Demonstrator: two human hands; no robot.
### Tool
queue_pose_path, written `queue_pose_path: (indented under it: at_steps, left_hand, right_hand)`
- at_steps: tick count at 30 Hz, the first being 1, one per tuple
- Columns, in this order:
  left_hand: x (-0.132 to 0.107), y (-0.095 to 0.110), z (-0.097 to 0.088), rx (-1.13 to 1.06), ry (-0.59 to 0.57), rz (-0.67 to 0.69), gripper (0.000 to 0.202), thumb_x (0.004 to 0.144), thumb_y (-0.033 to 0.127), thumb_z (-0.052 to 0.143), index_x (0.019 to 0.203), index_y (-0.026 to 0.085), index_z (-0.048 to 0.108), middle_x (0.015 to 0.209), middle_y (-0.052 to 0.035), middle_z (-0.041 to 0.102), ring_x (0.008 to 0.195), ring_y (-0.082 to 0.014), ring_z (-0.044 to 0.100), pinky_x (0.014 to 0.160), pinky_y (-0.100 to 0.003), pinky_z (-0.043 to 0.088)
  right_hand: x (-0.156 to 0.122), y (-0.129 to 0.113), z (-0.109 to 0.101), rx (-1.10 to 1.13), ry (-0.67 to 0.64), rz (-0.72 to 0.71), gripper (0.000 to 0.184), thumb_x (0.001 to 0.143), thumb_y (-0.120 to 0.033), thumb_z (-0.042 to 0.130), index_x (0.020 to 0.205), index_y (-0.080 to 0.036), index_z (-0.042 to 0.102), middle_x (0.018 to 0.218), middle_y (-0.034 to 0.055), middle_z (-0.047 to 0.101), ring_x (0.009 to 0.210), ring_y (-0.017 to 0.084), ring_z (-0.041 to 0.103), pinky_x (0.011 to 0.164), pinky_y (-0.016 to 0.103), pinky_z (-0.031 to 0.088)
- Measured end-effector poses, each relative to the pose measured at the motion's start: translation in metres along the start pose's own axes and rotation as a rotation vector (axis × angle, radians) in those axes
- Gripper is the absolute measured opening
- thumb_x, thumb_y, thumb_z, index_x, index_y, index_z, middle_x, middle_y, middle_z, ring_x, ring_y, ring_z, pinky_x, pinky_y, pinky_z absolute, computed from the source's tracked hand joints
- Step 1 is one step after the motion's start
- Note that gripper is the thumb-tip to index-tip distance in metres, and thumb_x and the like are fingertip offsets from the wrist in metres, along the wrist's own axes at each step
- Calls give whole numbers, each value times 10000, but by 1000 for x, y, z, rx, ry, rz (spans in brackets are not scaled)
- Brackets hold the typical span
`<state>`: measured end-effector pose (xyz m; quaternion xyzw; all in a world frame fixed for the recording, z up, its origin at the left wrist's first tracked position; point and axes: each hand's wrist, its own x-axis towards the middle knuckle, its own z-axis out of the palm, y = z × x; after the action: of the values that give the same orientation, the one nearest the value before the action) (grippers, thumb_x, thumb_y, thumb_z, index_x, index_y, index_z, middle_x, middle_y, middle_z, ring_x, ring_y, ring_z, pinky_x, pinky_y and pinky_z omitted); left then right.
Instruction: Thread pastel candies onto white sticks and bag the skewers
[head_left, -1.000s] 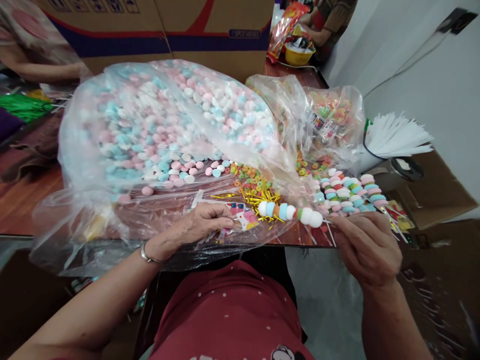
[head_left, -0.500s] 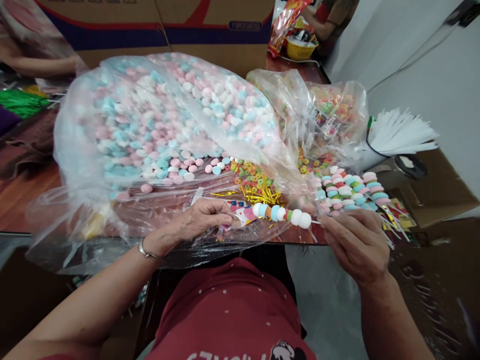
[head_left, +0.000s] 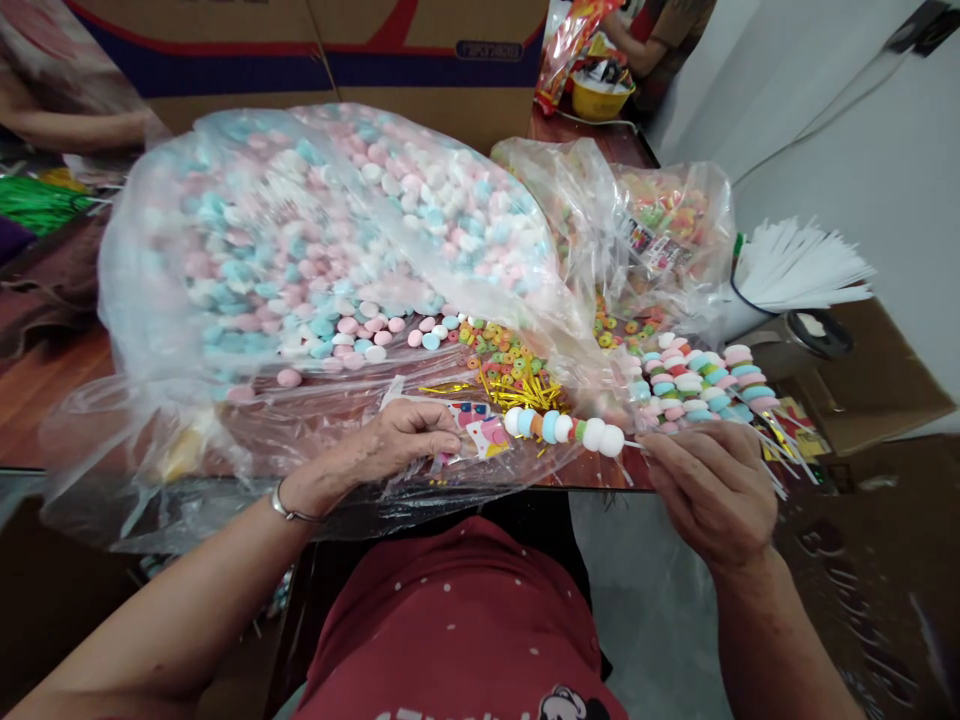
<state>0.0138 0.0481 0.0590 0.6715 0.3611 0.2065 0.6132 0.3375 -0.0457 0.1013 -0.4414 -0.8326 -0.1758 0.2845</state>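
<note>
The right hand [head_left: 712, 490] pinches the end of a candy stick [head_left: 564, 427] between thumb and fingers. The candy stick lies sideways just in front of the big candy bag [head_left: 322, 230]. The left hand [head_left: 397, 445] is in front of the bag too, its fingers pressed together on a little picture wrapper [head_left: 480, 435]. More candy sticks [head_left: 697, 385] lie to the right of the bag.

Left hand [head_left: 397, 440]: palm down, fingers curled, thumb and forefinger pinched together; bare forearm enters from lower left. Right hand [head_left: 716, 490]: back facing the camera, fingertips closed in a pinch, pointing up-left; bare forearm enters from lower right.
</note>
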Motion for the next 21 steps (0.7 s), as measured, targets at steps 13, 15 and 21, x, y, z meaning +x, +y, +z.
queue_pose_path:
  at_steps: [13, 15, 21]
  left_hand:
    - [0, -12, -1, 30, -37, -29, 282, 827, 397, 624, 689, 150, 619, 602, 4, 594, 513, -86, 503, 474, -188, 411]
    - [0, -10, -1, 32, -91, -31, 280, 839, 387, 619, 687, 152, 624, 591, 2, 605, 519, -90, 514, 483, -190, 416]
    - [3, -7, -2, 82, -126, 26, 225, 838, 333, 633, 707, 151, 646, 600, 15, 595, 535, -80, 499, 483, -175, 390]
  right_hand:
    - [-2, 0, -4, 73, -40, -27, 285, 861, -129, 620, 1111, -261, 652, 727, -8, 676, 706, 167, 552, 675, 345, 410]
    - [-1, 0, -3, 90, -75, -52, 268, 862, -120, 620, 1090, -258, 653, 735, -14, 680, 713, 160, 554, 675, 338, 411]
    - [6, -1, 0, 166, -121, -65, 179, 878, -116, 584, 1016, -215, 644, 740, 5, 671, 710, 165, 544, 668, 331, 420]
